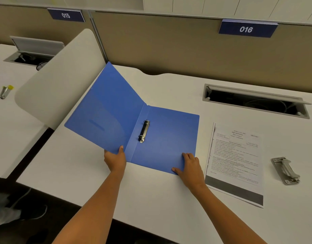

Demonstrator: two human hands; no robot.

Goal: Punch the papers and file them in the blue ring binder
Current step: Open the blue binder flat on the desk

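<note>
Item: blue ring binder (162, 138), lying open on the white desk (151, 194) in front of me, back cover flat, front cover raised and leaning left. Two-ring mechanism (144, 131) beside the spine; rings look closed, though I cannot tell for certain. No sheets on them.

Item: my left hand (115, 160). Grasping the near edge of the front cover, thumb on the inner face, the other fingers hidden beneath. Held so to keep the cover lifted clear of the rings.

Item: my right hand (188, 166). Fingers out flat, pressing the near right corner of the back cover, thumb along its near edge. Grasping nothing; placed so, I judge, to stop the binder sliding while the cover is held open.

Item: printed papers (236, 162), a stack just right of the binder, its left edge close to my right hand. Whether holes are punched I cannot tell.

Item: grey metal hole punch (286, 170), further right, apart from the papers, within reach for the punching step.

Item: open cable tray (255, 101), set into the desk behind.

Item: stapler (5, 91), on the neighbouring desk, well apart.
</note>
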